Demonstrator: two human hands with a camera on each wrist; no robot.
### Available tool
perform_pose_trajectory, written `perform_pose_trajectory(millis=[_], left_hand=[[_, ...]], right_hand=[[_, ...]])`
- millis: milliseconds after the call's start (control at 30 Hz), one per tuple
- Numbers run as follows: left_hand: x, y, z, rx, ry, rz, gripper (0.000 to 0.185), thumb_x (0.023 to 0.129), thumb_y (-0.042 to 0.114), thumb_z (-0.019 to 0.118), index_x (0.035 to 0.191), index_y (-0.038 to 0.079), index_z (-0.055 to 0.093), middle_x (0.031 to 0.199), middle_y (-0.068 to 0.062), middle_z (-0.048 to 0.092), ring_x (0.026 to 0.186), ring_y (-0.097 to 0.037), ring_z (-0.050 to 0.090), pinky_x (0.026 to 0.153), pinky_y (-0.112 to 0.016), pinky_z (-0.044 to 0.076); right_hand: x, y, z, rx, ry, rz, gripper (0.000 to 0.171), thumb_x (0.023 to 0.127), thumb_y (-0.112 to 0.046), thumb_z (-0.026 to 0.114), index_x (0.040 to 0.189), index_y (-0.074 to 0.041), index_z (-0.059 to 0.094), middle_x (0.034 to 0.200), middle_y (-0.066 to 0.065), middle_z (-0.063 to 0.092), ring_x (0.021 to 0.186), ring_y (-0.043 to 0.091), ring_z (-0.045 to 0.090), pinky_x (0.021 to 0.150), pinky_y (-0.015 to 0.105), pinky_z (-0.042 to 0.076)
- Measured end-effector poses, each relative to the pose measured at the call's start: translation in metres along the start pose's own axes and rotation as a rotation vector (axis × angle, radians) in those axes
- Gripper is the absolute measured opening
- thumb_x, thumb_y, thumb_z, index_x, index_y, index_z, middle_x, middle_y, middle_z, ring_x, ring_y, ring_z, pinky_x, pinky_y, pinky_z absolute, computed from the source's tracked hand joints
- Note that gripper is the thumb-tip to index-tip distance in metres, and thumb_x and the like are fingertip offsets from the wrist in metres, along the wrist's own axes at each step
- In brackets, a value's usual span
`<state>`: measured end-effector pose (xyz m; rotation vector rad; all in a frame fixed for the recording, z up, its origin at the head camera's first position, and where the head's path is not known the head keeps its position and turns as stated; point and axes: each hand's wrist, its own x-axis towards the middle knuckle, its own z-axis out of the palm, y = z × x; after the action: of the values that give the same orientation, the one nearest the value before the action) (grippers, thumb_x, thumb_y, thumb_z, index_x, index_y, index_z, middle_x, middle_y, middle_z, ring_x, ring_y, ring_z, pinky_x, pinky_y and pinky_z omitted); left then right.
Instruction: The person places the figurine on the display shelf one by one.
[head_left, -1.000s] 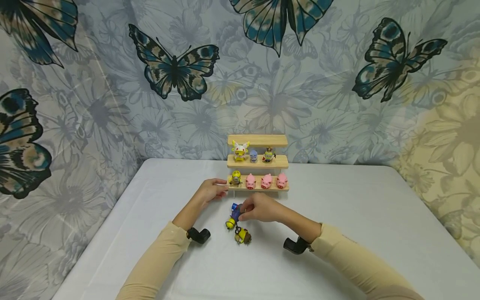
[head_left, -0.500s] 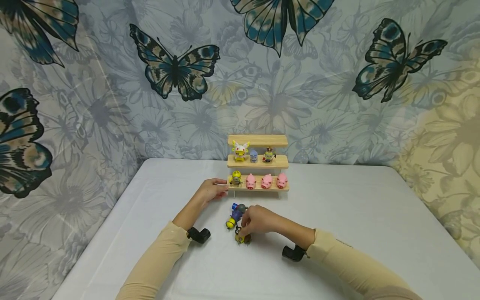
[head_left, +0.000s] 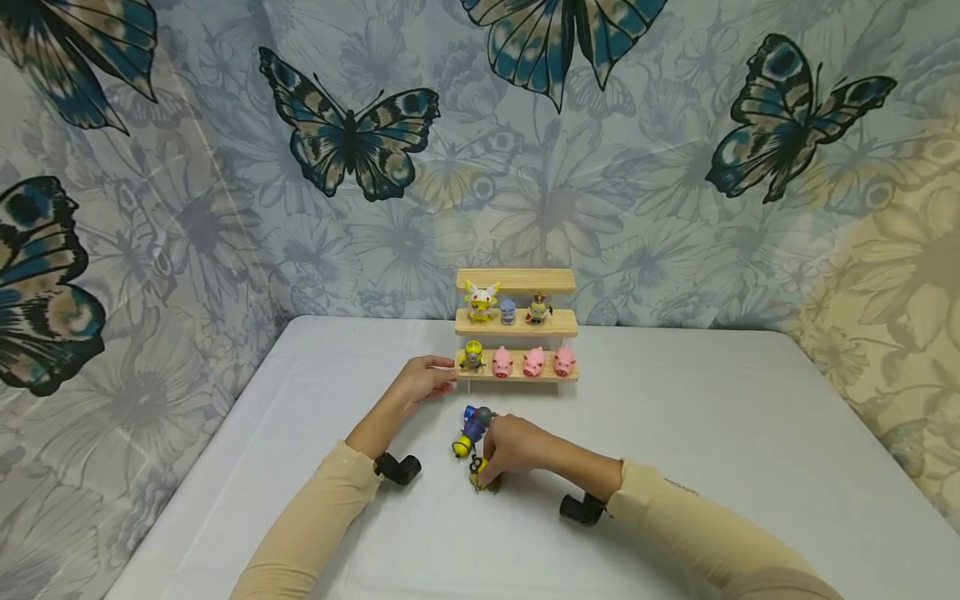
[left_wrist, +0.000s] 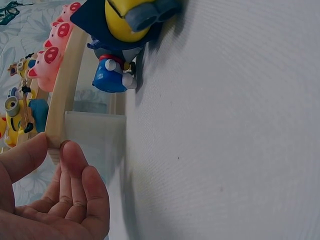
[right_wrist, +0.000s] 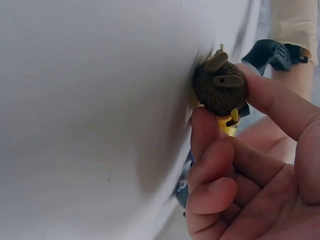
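A small yellow figure with brown hair [head_left: 482,478] [right_wrist: 220,86] lies on the white table [head_left: 675,467]. My right hand [head_left: 493,457] [right_wrist: 227,107] pinches it between thumb and fingers. Just beyond it lies a second yellow figure in blue and purple [head_left: 468,430] [left_wrist: 127,30], which no hand touches. My left hand [head_left: 429,377] [left_wrist: 56,152] pinches the left end of the bottom board of a three-tier wooden shelf [head_left: 516,377] [left_wrist: 62,115].
The bottom tier carries a yellow figure [head_left: 472,357] and three pink pigs [head_left: 533,362]. Three small figures [head_left: 508,310] stand on the middle tier. A butterfly-print cloth [head_left: 345,133] hangs behind the table.
My right hand left the blue and purple figure, came back towards me and took hold of the brown-haired figure. The left hand has stayed at the shelf's end.
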<state>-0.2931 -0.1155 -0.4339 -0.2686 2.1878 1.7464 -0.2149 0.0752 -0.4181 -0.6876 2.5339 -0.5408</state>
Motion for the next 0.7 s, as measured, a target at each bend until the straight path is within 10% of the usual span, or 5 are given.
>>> perform_pose_trajectory(millis=[700], left_hand=[[-0.003,0.001,-0.003,0.005,-0.031,0.041,0.034,0.093,0.017,0.066,0.124,0.003,0.062,0.097,-0.008,0.073,0.078,-0.012,0.066,0.075,-0.028,0.054]], right_hand=[[-0.005,0.002,-0.013,-0.021,0.013,-0.105,0.02,0.075,-0.025,0.083,0.074,-0.012,0.068,0.065,-0.006,0.057,0.062,0.009,0.048,0.056,0.023,0.038]])
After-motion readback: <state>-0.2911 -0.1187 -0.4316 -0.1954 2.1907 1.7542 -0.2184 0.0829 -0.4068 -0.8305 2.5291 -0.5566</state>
